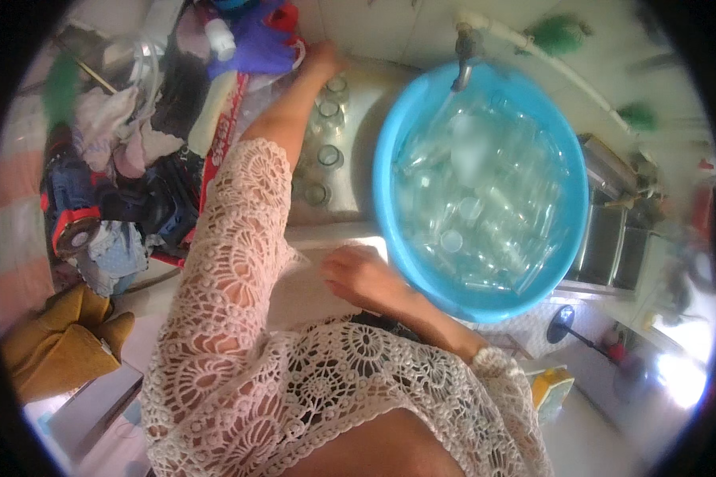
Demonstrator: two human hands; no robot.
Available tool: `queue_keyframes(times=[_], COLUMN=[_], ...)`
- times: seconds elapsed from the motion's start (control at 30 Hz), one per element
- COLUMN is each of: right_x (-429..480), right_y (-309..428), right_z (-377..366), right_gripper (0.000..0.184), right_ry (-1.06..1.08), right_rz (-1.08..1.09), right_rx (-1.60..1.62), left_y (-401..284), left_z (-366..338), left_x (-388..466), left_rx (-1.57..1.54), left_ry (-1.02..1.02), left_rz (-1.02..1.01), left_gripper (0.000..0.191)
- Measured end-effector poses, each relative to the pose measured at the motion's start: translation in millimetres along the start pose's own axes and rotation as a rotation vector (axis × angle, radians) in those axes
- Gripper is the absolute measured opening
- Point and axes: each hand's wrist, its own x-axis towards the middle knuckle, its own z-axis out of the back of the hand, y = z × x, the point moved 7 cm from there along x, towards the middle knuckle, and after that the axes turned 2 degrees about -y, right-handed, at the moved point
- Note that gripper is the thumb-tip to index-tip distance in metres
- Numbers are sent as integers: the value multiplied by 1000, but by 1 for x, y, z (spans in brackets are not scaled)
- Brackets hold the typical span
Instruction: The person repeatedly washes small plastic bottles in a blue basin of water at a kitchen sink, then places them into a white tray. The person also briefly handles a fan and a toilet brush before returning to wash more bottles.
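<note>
A large blue plastic basin (383, 197) holds water and many clear glass jars or bottles (501, 203), with a metal tap (464, 68) over its far side. Left of the basin, several glass jars (330, 156) stand in a row on a metal surface. My left hand (327, 58) reaches to the far end of that row; it is blurred, and whether it holds anything cannot be told. Close to the basin's near left side, above a pale ledge (298, 286), is my right hand (355, 274) with its fingers curled; no object shows in it.
Purple cloth (259, 42), a white bottle (219, 39) and a heap of cloths and dark items (149, 197) lie at the left. Brown boots or similar items (71, 352) are at the lower left. A pale pipe (567, 74) runs along the wall behind the basin.
</note>
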Motion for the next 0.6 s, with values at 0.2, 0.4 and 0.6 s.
queue_keyframes(times=[0.2,0.4,0.6], right_x=[24,30,44], right_y=[6,21,20], right_z=[-111,-137,-148], right_gripper=[54,36,22], right_ry=[139,48,50], right_rz=[305,390,376], right_rx=[-73,-207,-508], left_y=[-5,-69,-93], left_z=[2,91,151], left_x=[-17,-119,-254], left_rx=[60,-845,-1195], left_ry=[-101,-54,-266], left_rz=[-57,16,43], left_gripper=[59,36,28])
